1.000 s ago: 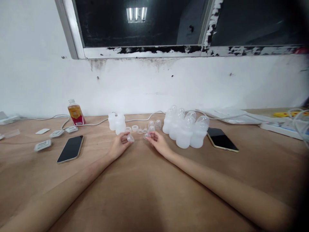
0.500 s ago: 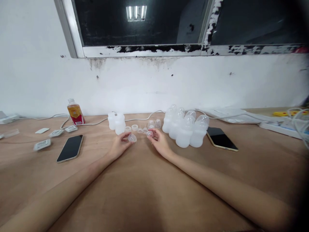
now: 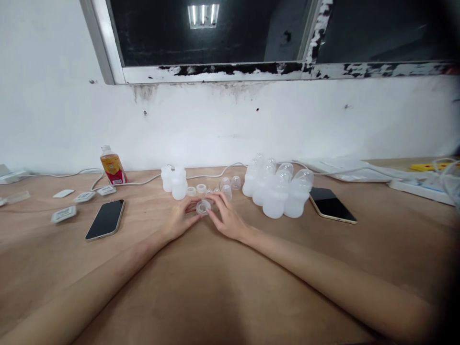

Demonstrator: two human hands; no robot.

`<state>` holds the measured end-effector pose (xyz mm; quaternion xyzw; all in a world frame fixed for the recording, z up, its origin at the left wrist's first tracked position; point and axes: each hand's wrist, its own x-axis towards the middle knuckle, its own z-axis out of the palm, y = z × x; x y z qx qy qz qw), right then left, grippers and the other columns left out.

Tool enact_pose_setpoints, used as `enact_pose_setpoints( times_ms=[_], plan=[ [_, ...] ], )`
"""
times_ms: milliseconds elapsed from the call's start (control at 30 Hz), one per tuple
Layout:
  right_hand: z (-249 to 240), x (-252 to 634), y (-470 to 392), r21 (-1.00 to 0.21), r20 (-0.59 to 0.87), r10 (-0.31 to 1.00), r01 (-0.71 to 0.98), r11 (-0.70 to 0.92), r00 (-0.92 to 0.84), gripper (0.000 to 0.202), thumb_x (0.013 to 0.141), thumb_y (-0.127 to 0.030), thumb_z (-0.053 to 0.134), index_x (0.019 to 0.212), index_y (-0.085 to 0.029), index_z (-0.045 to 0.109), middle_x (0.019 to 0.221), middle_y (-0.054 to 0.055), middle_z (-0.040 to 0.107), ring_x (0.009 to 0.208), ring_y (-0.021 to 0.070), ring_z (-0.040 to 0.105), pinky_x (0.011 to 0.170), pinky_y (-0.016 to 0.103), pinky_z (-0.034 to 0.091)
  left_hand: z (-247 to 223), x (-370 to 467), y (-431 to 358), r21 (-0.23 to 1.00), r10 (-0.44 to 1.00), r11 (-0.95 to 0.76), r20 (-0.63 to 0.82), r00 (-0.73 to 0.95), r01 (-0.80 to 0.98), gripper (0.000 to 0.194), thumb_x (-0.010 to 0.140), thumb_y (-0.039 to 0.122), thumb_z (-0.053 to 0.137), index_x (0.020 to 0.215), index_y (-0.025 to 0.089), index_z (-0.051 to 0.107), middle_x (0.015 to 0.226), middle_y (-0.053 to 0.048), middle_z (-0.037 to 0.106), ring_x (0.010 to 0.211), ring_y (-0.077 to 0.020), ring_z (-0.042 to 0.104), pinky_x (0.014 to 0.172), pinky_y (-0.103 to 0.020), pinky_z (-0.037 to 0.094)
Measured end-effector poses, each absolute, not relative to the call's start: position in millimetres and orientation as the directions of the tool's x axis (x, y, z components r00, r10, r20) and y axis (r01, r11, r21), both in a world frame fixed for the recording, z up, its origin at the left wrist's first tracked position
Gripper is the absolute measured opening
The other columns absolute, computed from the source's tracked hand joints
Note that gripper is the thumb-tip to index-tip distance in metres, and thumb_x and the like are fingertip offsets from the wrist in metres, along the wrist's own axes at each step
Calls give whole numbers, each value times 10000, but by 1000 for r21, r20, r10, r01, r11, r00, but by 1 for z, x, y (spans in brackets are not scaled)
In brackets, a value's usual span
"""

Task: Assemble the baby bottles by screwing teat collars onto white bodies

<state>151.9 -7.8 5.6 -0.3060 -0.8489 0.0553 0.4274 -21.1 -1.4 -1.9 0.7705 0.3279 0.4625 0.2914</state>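
Note:
My left hand point(image 3: 179, 218) pinches a translucent screw ring point(image 3: 203, 207) for a baby bottle, its opening facing me. At the ring's right side is my right hand point(image 3: 228, 218), closed with fingertips on a clear bottle nipple point(image 3: 204, 208) that appears to sit in the ring; the fingers partly hide it. Just behind the hands lie two more rings point(image 3: 201, 188), small clear nipples point(image 3: 209, 191) partly covered by my right fingers, and several clear dome caps point(image 3: 235, 182). Two uncapped white bottles point(image 3: 178, 184) stand behind my left hand.
Several capped bottles point(image 3: 275, 203) stand right of my hands. A phone point(image 3: 105, 220) lies left, another phone point(image 3: 332, 205) right. Further left are a drink bottle point(image 3: 113, 166) and small white square items point(image 3: 63, 214). A cable point(image 3: 143, 182) runs along the wall; a power strip point(image 3: 420, 190) lies far right.
My right hand has moved left with the clear nipple and meets the ring in my left hand. The ring has turned to face me more squarely.

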Motion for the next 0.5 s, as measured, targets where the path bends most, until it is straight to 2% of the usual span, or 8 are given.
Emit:
enact_pose_setpoints(
  times_ms=[100, 233, 333, 433, 500],
  plan=[
    [3, 154, 0, -509, 626, 693, 486, 711, -357, 300, 810, -287, 395, 1079, -159, 438, 1015, 96, 484, 925, 168, 481, 806, 328, 399, -1, -22, -4, 688, 733, -671, 559, 386, 278, 367, 706, 239, 563, 1046, 159, 448, 1081, -86, 523, 991, -181, 522, 875, -365, 431],
    [1, 155, 12, -691, 407, 795, 417, 590, -450, 253, 831, -311, 345, 853, -158, 545, 751, 26, 581, 686, 127, 532, 651, 268, 422, 0, -21, -6, 538, 680, -733, 583, 444, 416, 404, 708, 273, 558, 1084, 195, 432, 1123, -71, 496, 1043, -187, 468, 902, -368, 387],
    [1, 156, 12, -726, 389, 822, 411, 551, -415, 233, 810, -317, 385, 826, -155, 552, 726, 18, 587, 636, 113, 525, 612, 246, 411, 1, -20, -6, 476, 694, -712, 590, 412, 516, 466, 681, 321, 582, 1096, 188, 419, 1104, -71, 506, 1030, -198, 462, 884, -361, 378],
    [2, 156, 8, -708, 406, 818, 425, 564, -408, 192, 788, -303, 419, 813, -156, 541, 733, 19, 589, 643, 109, 522, 603, 230, 404, 1, -19, -5, 495, 744, -658, 541, 391, 567, 247, 762, 305, 473, 968, 171, 493, 913, -44, 588, 859, -165, 542, 780, -316, 420],
    [2, 155, 5, -670, 424, 801, 449, 592, -423, 165, 778, -287, 430, 803, -158, 529, 718, 15, 581, 632, 105, 513, 585, 220, 392, 1, -19, -4, 504, 758, -645, 516, 399, 574, 175, 784, 267, 429, 900, 168, 515, 836, -30, 607, 784, -147, 560, 731, -284, 428]
  ],
)
